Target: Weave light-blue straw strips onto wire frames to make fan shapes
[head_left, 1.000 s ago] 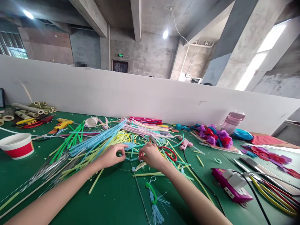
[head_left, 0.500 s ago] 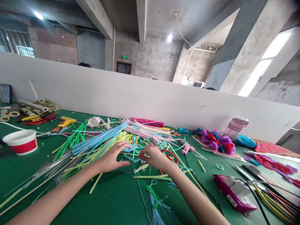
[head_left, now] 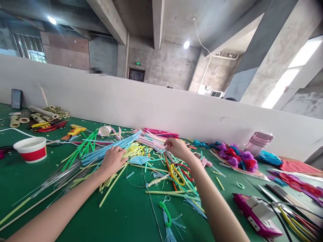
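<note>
My left hand (head_left: 114, 160) rests on the pile of thin sticks, its fingers slightly bent, over yellow-green sticks (head_left: 111, 181) and beside blue sticks (head_left: 101, 151). Farther out, my right hand (head_left: 178, 149) is closed with curled fingers at the end of the pink sticks (head_left: 151, 140); whatever the fingertips pinch is too small to make out. Between the hands lies a light-blue fan-shaped piece (head_left: 139, 160). Under my right wrist sits a tool with looped yellow and red handles (head_left: 177, 175). Nearer me is a green hook with a blue tassel (head_left: 165, 213).
Left are a paper cup (head_left: 31, 149), a yellow glue gun (head_left: 76, 129) and bamboo tubes (head_left: 45, 112). Right are a pink glue gun (head_left: 205, 161), purple and red bits (head_left: 236, 154), a pink bottle (head_left: 259, 143) and a magenta power strip (head_left: 254, 215). A white partition (head_left: 161, 107) bounds the back.
My hands have moved apart: the left went left onto the sticks, the right went up and right toward the pink sticks. The yellow handle shows now. The view has shifted slightly.
</note>
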Available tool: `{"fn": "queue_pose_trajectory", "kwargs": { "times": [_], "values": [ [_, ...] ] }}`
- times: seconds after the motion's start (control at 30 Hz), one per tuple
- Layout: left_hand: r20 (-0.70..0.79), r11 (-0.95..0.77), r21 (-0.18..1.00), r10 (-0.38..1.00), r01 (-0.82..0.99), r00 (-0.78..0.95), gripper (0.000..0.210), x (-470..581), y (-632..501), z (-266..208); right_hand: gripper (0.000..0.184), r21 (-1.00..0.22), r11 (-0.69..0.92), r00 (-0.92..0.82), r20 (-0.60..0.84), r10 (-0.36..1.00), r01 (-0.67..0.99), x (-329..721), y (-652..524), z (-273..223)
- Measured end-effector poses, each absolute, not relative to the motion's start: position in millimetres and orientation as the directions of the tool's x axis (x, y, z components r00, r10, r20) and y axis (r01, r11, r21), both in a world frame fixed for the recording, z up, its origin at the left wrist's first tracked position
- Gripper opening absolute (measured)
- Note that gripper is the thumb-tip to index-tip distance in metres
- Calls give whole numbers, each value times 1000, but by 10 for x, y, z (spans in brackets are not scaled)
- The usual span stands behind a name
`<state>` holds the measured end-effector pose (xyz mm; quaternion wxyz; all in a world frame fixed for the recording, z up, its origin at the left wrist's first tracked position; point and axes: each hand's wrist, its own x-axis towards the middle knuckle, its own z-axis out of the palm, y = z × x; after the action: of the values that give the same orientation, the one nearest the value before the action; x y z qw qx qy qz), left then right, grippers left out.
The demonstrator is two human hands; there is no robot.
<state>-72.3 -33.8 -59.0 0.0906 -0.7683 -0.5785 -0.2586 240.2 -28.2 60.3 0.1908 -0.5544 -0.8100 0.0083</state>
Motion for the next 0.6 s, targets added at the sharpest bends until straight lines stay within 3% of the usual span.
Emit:
{"fn": "queue_pose_trajectory", "kwargs": {
  "times": [0.17,0.37,0.5,0.6],
  "values": [
    [423,-275,154,886,949,188,27,-733,-318,-587,19,-218,374,-322,240,916,901,2262,35,202],
    [427,-102,53,902,993,70,31,-725,-318,-489,19,-263,461,-392,277,877,847,2040,-24,134],
    [321,-140,164,944,976,81,15,-824,-261,-445,14,-319,507,-437,267,859,801,1929,-90,81],
    [335,-180,271,938,946,83,13,-893,-212,-427,14,-369,507,-425,283,860,779,1910,-90,49]
  ]
}}
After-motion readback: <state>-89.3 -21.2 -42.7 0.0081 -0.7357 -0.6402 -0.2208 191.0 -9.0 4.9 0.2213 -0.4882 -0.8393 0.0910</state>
